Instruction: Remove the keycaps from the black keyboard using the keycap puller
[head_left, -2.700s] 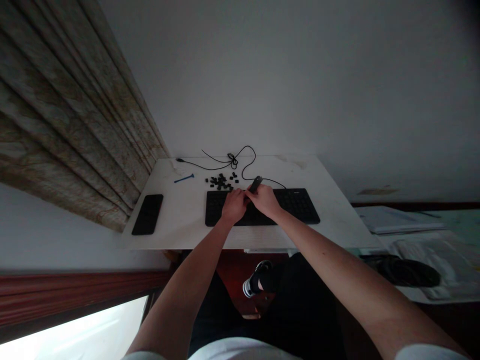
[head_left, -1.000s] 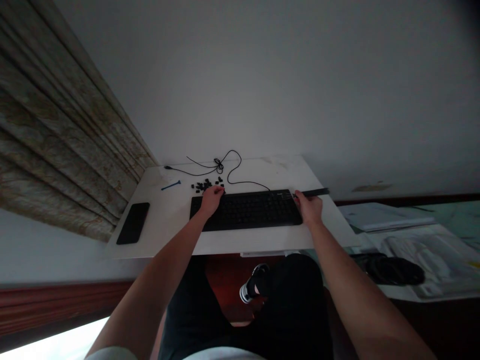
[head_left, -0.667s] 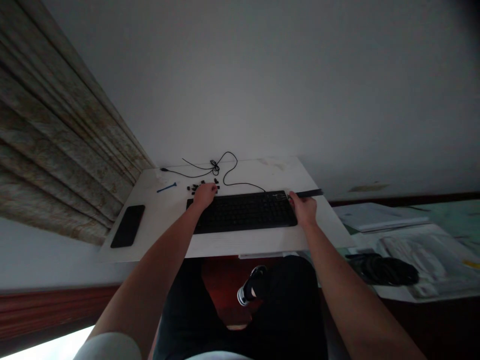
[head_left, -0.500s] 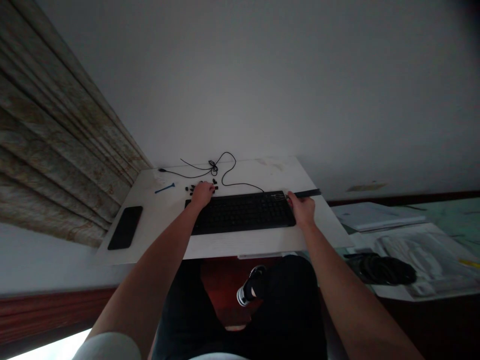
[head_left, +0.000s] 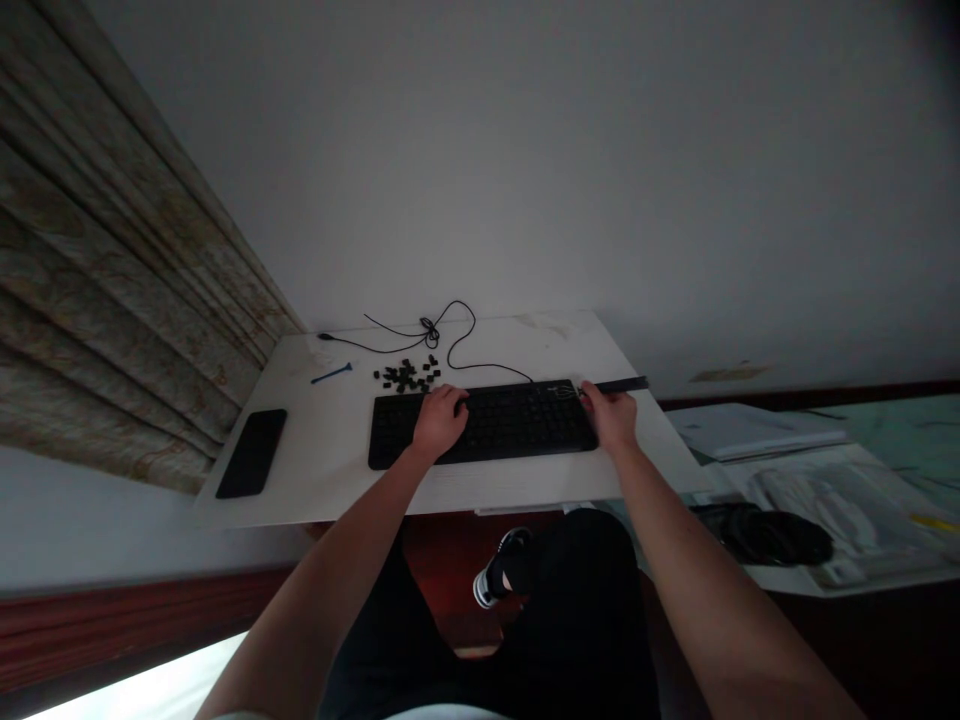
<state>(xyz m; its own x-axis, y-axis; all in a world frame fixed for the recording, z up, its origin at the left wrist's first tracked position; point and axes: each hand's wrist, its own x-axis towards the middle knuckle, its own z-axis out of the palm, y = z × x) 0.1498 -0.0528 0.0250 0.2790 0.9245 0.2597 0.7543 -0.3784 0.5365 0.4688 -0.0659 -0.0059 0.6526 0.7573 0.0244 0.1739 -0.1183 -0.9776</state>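
A black keyboard [head_left: 510,425] lies along the front of the white desk. Over its left half is my left hand [head_left: 441,420], fingers curled together near the upper key rows; whatever is between the fingertips is too small and dark to make out. My right hand [head_left: 611,415] is at the keyboard's right end, closed around a wire keycap puller [head_left: 626,384]. Its dark handle sticks out to the right, and its thin wire loops lie over the keyboard's top right corner. Behind the keyboard, loose black keycaps [head_left: 405,376] are scattered in a pile.
A black cable [head_left: 472,325], tied in a bundle, runs behind the keyboard. To the left are a small blue tool [head_left: 331,373] and a dark phone [head_left: 253,453]. A curtain [head_left: 112,250] hangs at left. Papers [head_left: 750,432] and a black coiled item [head_left: 772,535] lie right of the desk.
My left hand has moved from the keycap pile towards me and right, onto the keyboard, uncovering the pile. My right hand stays at the right end with the keycap puller.
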